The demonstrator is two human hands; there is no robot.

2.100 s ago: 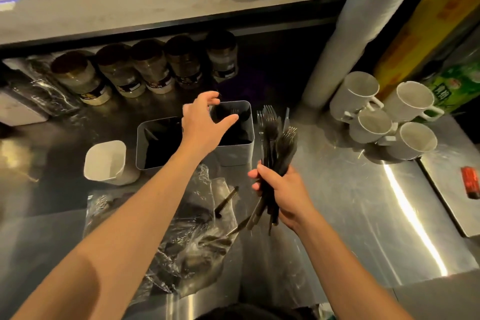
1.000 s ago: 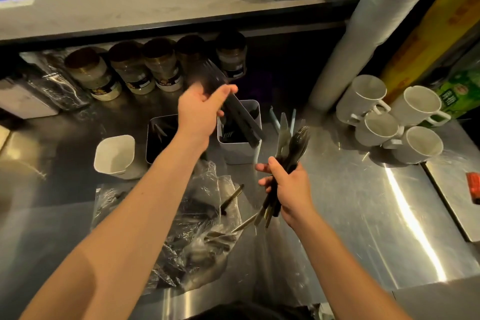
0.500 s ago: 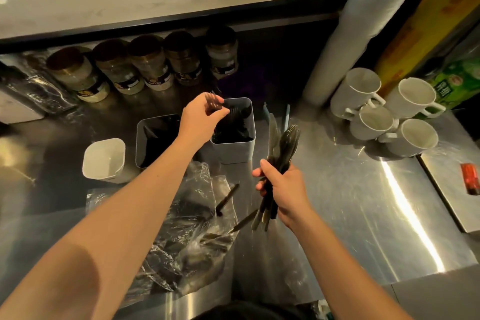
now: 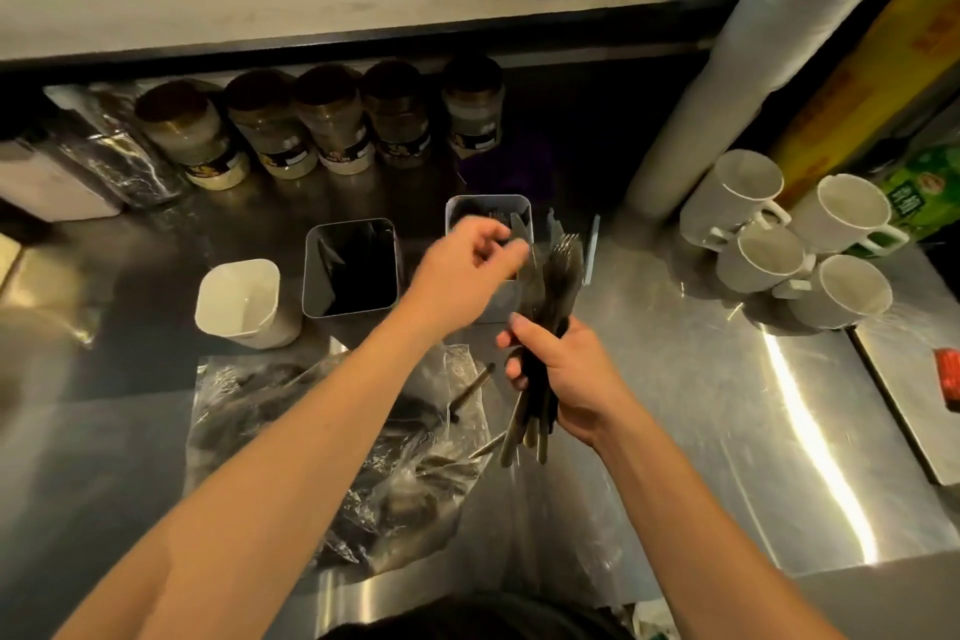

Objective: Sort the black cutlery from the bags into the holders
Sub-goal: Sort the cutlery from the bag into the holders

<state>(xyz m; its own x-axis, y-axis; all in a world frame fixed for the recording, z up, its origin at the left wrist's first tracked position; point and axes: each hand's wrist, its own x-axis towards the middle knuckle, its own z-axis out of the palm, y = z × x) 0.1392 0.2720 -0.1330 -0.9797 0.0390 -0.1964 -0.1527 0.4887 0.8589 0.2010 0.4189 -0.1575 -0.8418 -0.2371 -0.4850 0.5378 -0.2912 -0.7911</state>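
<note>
My right hand (image 4: 569, 379) grips a bundle of black cutlery (image 4: 553, 276), forks and knives, held upright over the steel counter. My left hand (image 4: 465, 265) hovers just left of the bundle's tips, fingers loosely curled and blurred, with nothing seen in them. Behind it stands a grey holder (image 4: 485, 203) with dark cutlery inside, partly hidden by the hand. A second grey holder (image 4: 311, 276) to its left also holds black pieces. A white holder (image 4: 239, 296) looks empty. A clear plastic bag (image 4: 332, 442) with loose black cutlery lies under my left forearm.
Several jars (image 4: 332, 125) line the back under a shelf. White mugs (image 4: 789, 244) lie on the right beside a tall wrapped roll (image 4: 727, 83). A red object (image 4: 948, 379) sits on a tray at the far right.
My left hand dropped forks into the right grey holder and has moved back to the bundle. My right hand has kept its hold on the bundle.
</note>
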